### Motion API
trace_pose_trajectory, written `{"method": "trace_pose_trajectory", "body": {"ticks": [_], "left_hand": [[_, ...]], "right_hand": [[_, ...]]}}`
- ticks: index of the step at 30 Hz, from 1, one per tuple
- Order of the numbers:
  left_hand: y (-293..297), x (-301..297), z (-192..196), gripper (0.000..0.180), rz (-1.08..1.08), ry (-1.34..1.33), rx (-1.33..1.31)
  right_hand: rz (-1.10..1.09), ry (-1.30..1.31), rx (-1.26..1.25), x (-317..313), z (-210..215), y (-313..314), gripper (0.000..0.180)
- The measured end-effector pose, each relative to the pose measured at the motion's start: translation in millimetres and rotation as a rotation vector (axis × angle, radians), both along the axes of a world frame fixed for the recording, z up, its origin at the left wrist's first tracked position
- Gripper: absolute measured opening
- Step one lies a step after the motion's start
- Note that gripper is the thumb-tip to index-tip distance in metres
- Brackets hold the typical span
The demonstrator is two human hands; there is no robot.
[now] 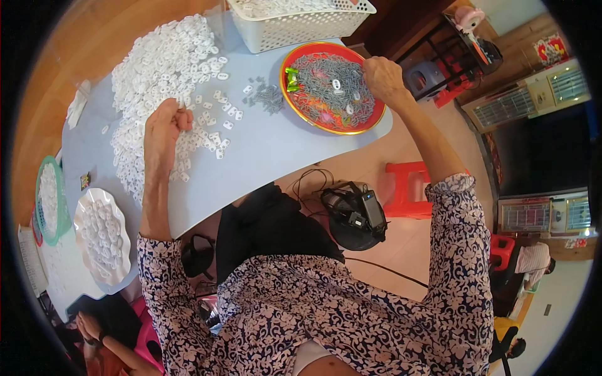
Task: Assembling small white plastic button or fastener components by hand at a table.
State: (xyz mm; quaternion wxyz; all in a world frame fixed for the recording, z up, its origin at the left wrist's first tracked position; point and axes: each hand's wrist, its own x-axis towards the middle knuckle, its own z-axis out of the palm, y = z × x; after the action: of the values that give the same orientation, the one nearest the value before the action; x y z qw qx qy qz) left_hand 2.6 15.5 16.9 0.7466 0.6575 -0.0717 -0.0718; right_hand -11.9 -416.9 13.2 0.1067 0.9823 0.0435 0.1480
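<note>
Round red tray with gold rim (379,114) holds thin grey pins (329,69). Right hand (384,78): curled at tray's right edge, contents unclear. Left hand (167,125): left of tray, fingers bent, over heap of small white two-holed oval pieces (157,72). Loose grey pin pile (268,99) just left of tray. White perforated rectangular plastic basket (295,30) beyond tray; red plastic stool (406,188) on floor, nearer side, right of tray.

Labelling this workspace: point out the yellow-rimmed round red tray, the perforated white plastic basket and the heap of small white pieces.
Yellow-rimmed round red tray (367,121): head view, inner wall.
Perforated white plastic basket (295,34): head view, near wall.
Heap of small white pieces (147,78): head view, its middle.
</note>
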Motion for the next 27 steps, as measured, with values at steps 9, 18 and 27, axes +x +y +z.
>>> {"method": "trace_pose_trajectory", "body": {"ticks": [9, 18, 27], "left_hand": [[2.4, 3.3, -10.1, 0.03, -0.085, -0.007, -0.007], [-11.3, -10.2, 2.4, 0.024, -0.188, 0.084, -0.077], [-4.8, -8.4, 2.9, 0.025, -0.153, 0.043, -0.027]], "right_hand": [[0.034, -0.055, -0.133, -11.8, 32.2, 49.7, 0.007], [0.52, 0.106, 1.11, -24.8, 29.8, 210.5, 0.013], [0.464, 0.168, 1.344, -8.0, 17.2, 241.3, 0.011]]}}
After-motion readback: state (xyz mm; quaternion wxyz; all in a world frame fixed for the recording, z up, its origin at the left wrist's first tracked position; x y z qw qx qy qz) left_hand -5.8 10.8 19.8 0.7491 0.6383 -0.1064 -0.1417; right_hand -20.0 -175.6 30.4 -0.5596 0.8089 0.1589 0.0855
